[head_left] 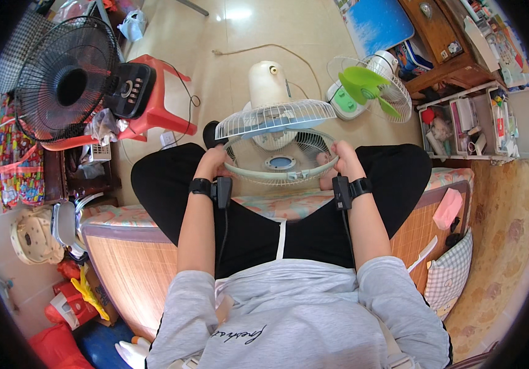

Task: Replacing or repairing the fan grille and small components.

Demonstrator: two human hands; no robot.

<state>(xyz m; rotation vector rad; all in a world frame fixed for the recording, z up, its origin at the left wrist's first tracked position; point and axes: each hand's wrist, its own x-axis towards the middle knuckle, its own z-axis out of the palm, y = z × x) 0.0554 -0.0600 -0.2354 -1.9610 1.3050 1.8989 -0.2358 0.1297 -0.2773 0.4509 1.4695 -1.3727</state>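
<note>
A round white wire fan grille (280,175), with a blue oval badge at its centre, is held between my two hands above my lap. My left hand (216,158) grips its left rim, fingers closed. On the opposite rim, my right hand (342,158) has its fingers wrapped round the edge. Just beyond stands a cream fan (268,83) on the floor, its rear wire guard (276,117) still attached to the motor housing. Part of that guard and the fan's base sit behind the grille. Whether the grille touches the fan, I cannot tell.
A small fan with green blades (369,91) stands at the right. On a red plastic stool (163,98) at the left sits a black fan (67,86). A power cord (276,47) curves over the floor. Storage bins (461,123) line the right side. I sit on a mat-covered bed (132,270).
</note>
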